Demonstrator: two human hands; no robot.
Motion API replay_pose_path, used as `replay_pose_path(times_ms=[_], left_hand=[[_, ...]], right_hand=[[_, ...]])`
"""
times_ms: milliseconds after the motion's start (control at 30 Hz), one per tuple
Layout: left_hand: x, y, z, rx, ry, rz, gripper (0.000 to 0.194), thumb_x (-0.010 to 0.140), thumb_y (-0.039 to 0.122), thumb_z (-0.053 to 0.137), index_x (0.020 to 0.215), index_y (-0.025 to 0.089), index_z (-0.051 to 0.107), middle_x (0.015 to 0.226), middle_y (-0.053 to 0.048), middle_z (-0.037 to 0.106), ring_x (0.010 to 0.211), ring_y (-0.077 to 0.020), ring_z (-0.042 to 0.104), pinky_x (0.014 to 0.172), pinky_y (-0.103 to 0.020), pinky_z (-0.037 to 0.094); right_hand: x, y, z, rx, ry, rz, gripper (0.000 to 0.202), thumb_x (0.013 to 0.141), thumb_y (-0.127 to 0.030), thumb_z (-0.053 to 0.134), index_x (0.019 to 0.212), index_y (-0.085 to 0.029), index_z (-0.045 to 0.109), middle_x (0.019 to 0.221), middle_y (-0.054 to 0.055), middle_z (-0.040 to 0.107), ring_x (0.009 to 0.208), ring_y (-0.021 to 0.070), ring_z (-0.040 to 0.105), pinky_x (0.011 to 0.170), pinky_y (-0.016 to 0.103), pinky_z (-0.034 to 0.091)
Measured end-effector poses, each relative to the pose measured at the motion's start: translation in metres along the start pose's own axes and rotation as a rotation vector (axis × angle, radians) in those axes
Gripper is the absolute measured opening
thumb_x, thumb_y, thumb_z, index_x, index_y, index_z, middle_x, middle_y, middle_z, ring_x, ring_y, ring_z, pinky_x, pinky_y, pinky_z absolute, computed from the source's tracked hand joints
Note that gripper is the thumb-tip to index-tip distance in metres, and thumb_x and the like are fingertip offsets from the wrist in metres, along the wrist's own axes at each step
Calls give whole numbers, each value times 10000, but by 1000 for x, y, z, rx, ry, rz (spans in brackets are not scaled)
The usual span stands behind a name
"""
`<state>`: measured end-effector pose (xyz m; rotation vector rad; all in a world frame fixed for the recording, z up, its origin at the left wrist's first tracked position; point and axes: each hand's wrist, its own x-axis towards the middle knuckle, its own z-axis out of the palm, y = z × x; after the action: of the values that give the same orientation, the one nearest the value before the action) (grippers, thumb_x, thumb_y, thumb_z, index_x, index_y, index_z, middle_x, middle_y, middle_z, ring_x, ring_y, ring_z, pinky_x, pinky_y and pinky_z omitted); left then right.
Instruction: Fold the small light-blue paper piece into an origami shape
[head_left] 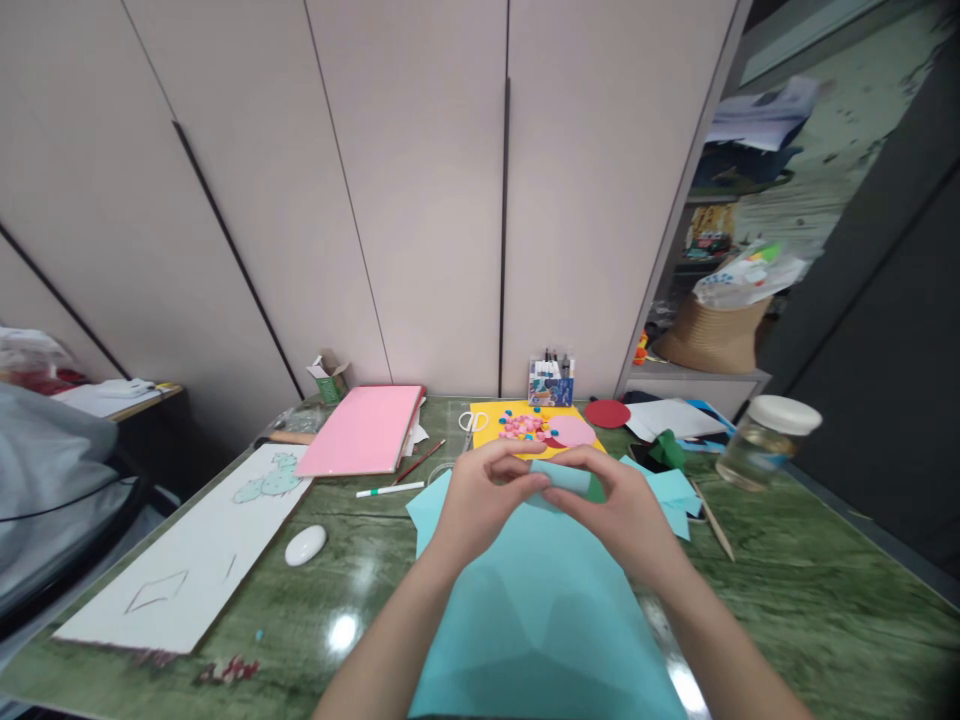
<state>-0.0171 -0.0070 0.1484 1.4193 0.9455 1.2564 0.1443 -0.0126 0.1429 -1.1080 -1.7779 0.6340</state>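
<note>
Between my two hands is a small rolled piece of light blue paper (564, 478), held above the table. My left hand (491, 495) pinches its left end with thumb and fingers. On the other end, my right hand (607, 505) grips it the same way, and a bit of green shows beside those fingers. Below both hands lies a large turquoise paper sheet (540, 620). Just beyond them, pink and blue bits (525, 426) sit on a yellow sheet (486, 432) with a pink paper circle (572, 431).
White-handled scissors (473, 421), a green-white marker (390, 490), a pink folder (367, 430) and a white oval object (305, 545) lie left. A drawing on white paper (202, 540) is farther left. Right are a lidded jar (766, 445), a wooden stick (714, 520) and a red circle (607, 413).
</note>
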Motion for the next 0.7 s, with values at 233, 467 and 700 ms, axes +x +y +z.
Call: replay_pose_path(times_ms=[233, 467, 700], left_hand=[[3, -3, -2, -84, 29, 5, 238, 645, 236, 729, 861, 152, 681, 588, 19, 590, 528, -75, 488, 500, -187, 355], [13, -10, -6, -542, 30, -151, 298, 624, 255, 753, 875, 158, 624, 653, 16, 638, 568, -90, 579, 568, -205, 461], [17, -10, -2, -773, -37, -335, 201, 682, 210, 712, 864, 167, 637, 738, 19, 668, 601, -64, 607, 532, -145, 462]], right_hand=[[1, 3, -3, 89, 20, -6, 277, 775, -342, 608, 1036, -255, 579, 1110, 58, 614, 1010, 233, 556, 840, 379, 449], [-2, 1, -7, 330, -6, -38, 296, 882, -356, 440, 1145, -250, 523, 904, 34, 616, 885, 192, 572, 808, 313, 434], [-5, -3, -4, 259, 38, -54, 307, 834, -374, 527, 1115, -251, 540, 883, 35, 628, 851, 200, 591, 786, 336, 450]])
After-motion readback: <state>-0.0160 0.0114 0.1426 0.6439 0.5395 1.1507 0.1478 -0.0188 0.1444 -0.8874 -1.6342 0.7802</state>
